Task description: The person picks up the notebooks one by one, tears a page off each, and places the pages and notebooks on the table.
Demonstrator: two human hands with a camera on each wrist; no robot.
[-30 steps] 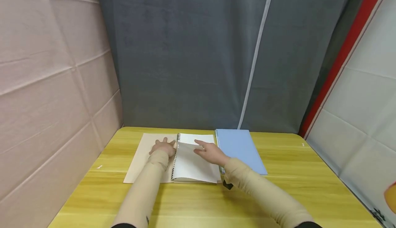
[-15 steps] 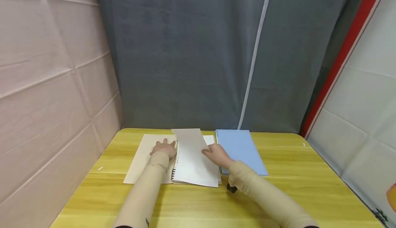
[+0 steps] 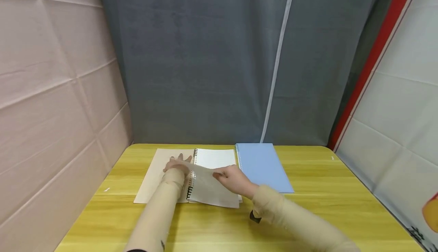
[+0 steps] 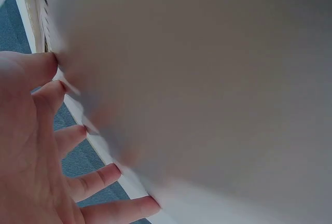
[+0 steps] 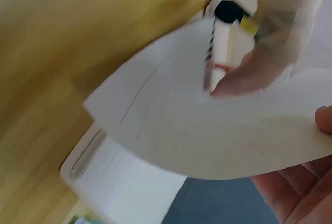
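A yellow tabletop (image 3: 308, 214) stands before a grey curtain (image 3: 205, 62). The lifted page (image 3: 208, 185), upright half a second ago, now bends low over the open spiral notebook (image 3: 215, 159). The right hand (image 3: 234, 179) pinches the page's edge; the left hand (image 3: 178, 165) lies with fingers (image 4: 78, 133) spread flat on the left cover. A blue notebook (image 3: 261, 166) lies just beside; the tabletop's front is bare.

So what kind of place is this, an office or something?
Probably a small makeshift recording booth rather than an office: a yellow wooden table stands closed in by a grey fabric curtain and pale cloth side panels. On it lie only an open white spiral notebook and a closed light blue notebook.
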